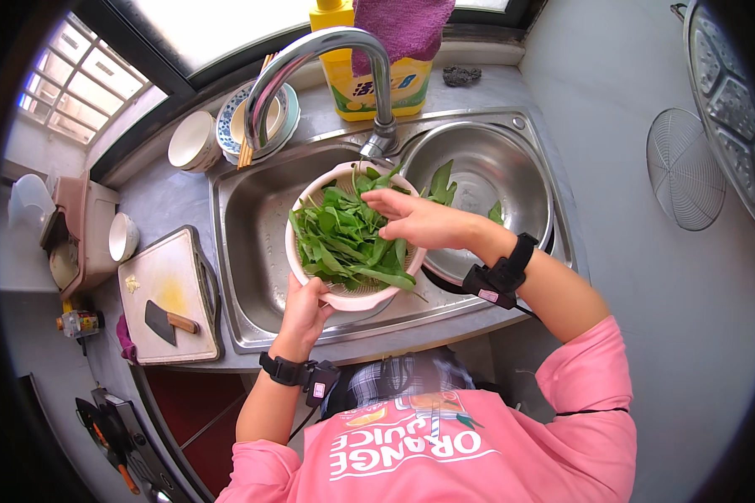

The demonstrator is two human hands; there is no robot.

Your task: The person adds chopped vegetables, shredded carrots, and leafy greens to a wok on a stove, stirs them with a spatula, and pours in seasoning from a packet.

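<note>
My left hand (306,309) grips the near rim of a pale pink plastic colander (350,303), which is heaped with green leafy vegetables (343,236). Over the right side of the heap is my right hand (415,220), fingers extended and slightly apart; whether it touches the leaves I cannot tell. A large stainless steel basin (516,188) sits in the right bowl of the sink. A few loose leaves (441,182) lie at its left side, and another leaf (496,212) is inside it. The colander is over the divide between the two sink bowls.
A chrome faucet (314,39) arches above the left sink bowl (251,251). On the left, a cleaver (162,322) lies on a cutting board (195,270). Stacked plates (229,119), chopsticks (245,154) and a yellow detergent jug (377,94) stand behind the sink. A wire strainer (686,170) hangs at right.
</note>
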